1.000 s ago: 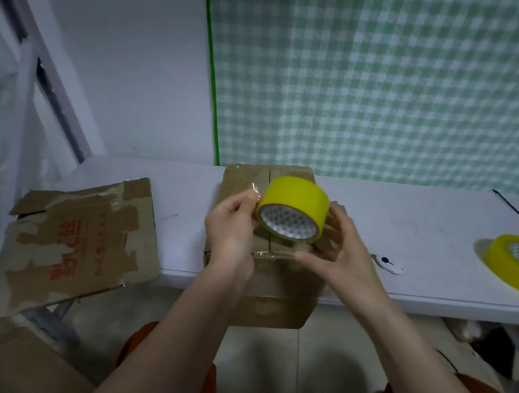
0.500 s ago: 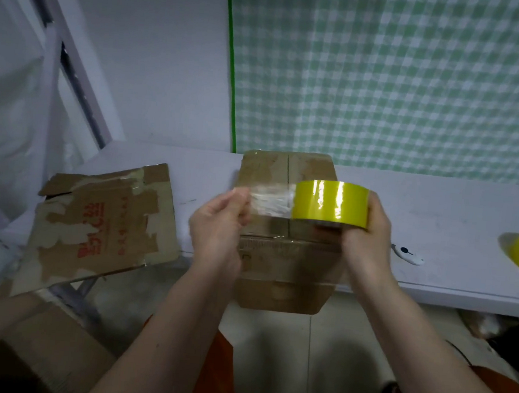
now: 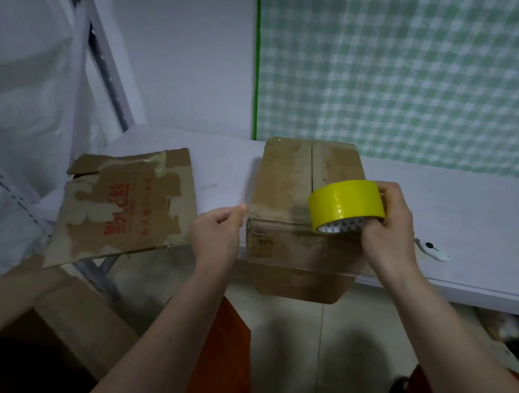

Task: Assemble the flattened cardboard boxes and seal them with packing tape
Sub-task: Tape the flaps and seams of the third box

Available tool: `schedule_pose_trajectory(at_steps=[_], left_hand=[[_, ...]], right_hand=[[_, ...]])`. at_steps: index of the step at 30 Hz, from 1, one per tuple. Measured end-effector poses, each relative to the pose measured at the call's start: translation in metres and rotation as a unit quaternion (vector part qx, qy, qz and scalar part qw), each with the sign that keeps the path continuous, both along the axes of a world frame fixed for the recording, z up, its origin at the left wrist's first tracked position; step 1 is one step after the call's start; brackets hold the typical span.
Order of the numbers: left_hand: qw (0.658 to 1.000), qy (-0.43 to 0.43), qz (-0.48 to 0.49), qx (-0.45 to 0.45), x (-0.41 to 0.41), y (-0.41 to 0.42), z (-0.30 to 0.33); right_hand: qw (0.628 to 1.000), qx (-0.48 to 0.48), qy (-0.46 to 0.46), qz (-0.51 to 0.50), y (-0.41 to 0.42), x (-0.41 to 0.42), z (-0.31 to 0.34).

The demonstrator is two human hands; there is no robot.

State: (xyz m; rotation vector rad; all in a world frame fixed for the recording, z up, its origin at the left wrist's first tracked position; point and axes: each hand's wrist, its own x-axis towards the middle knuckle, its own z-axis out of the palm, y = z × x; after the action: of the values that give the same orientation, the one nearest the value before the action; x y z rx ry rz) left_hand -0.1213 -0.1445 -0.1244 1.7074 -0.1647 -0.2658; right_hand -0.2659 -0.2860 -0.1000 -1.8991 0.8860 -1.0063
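Your right hand (image 3: 388, 227) grips the yellow tape roll (image 3: 346, 204) over the near right part of the assembled box (image 3: 301, 206), which sits at the table (image 3: 471, 223) edge. Your left hand (image 3: 216, 235) pinches the tape's free end (the clear strip is barely visible) left of the box. Since half a second ago your hands have spread wider and dropped toward the top; the strip looks ready to lay across.

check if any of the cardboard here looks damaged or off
Yes. The flattened brown cardboard sheet with red print at the white table's left end has its surface layer peeled off in pale patches, and it juts past the near edge. The assembled brown cardboard box also overhangs that edge, scuffed but whole.
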Motion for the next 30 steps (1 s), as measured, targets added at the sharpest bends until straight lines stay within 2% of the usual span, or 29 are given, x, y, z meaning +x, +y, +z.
schedule_pose_trajectory(at_steps=[4, 10, 14, 19, 23, 24, 25, 26, 27, 28, 29, 30], left_hand=[[1.000, -0.016, -0.006, 0.021, 0.004, 0.001, -0.006], [0.999, 0.032, -0.011, 0.024, 0.010, -0.001, -0.015], [0.995, 0.102, -0.011, 0.008, 0.007, -0.002, -0.020], [0.994, 0.109, 0.001, -0.017, -0.004, -0.005, -0.021], [0.983, 0.177, -0.005, 0.040, 0.006, -0.008, -0.030], [0.983, 0.173, -0.002, 0.066, 0.009, -0.006, -0.036], [0.989, 0.113, 0.000, 0.098, 0.009, -0.003, -0.040], [0.993, 0.004, -0.006, 0.120, 0.004, -0.001, -0.041], [0.983, -0.131, -0.029, 0.127, -0.005, 0.001, -0.040], [0.954, -0.258, -0.076, 0.129, -0.015, 0.001, -0.039], [0.912, -0.358, -0.134, 0.149, -0.024, 0.000, -0.041], [0.866, -0.429, -0.182, 0.183, -0.030, -0.001, -0.043]], right_hand=[[0.999, -0.016, 0.035, -0.009, 0.000, 0.006, 0.001], [0.994, -0.065, 0.086, -0.028, 0.000, 0.014, 0.001], [0.995, -0.045, 0.083, -0.018, 0.001, 0.014, -0.003], [0.997, -0.010, 0.077, -0.020, -0.001, 0.014, -0.009], [0.995, -0.030, 0.083, -0.038, -0.001, 0.017, -0.014], [0.995, -0.031, 0.087, -0.040, -0.002, 0.017, -0.015], [0.995, -0.033, 0.090, -0.041, -0.002, 0.018, -0.015], [0.994, -0.034, 0.090, -0.042, -0.002, 0.018, -0.016], [0.995, -0.035, 0.087, -0.046, -0.003, 0.019, -0.016], [0.995, -0.035, 0.084, -0.051, -0.003, 0.020, -0.017], [0.994, -0.033, 0.082, -0.056, -0.004, 0.021, -0.018], [0.995, -0.031, 0.079, -0.057, -0.004, 0.022, -0.019]])
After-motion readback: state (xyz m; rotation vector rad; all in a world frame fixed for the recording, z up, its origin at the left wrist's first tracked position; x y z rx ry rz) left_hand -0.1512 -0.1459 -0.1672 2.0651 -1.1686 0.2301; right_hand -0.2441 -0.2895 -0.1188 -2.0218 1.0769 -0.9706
